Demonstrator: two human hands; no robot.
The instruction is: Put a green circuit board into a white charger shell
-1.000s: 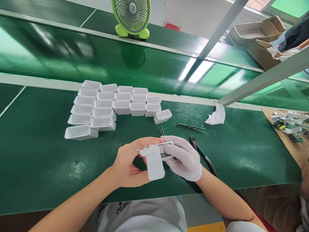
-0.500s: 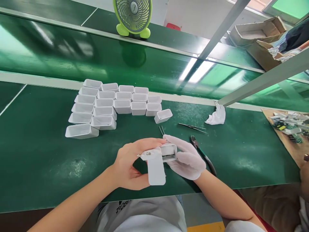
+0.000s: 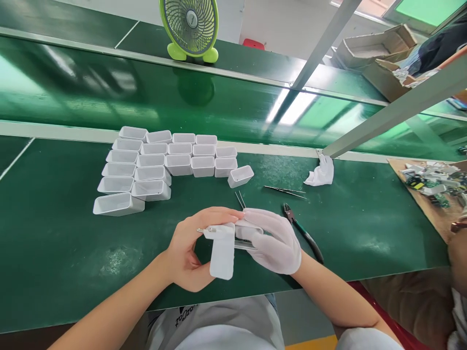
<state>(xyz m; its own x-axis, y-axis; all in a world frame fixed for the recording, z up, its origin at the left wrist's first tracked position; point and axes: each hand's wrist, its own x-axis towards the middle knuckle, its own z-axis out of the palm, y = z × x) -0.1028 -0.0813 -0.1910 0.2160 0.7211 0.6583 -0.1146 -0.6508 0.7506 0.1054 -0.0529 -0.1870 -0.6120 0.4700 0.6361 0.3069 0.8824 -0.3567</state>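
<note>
Head view, looking down at a green worktable (image 3: 73, 272). In the left hand (image 3: 186, 250), bare and curled with an open hollow between thumb and fingers, a white plastic piece (image 3: 222, 255) with a flat panel hanging down and small metal pins (image 3: 206, 230) at its upper left. In the right hand (image 3: 277, 243), white-gloved and bent partly closed, a small white case (image 3: 248, 232), just right of the panel. Two thin metal prongs (image 3: 240, 199) just beyond the fingertips. To the right, on the table, tweezers (image 3: 284, 191), dark-handled cutters (image 3: 303, 233) and a crumpled white cloth (image 3: 322, 171); at far right, a brown board (image 3: 419, 201) with a heap of small parts (image 3: 432, 182). Beyond the hands and to the left, rows of open white boxes (image 3: 178, 166), with a single tilted box (image 3: 241, 177) at their right end. Behind, a green fan (image 3: 191, 22).
</note>
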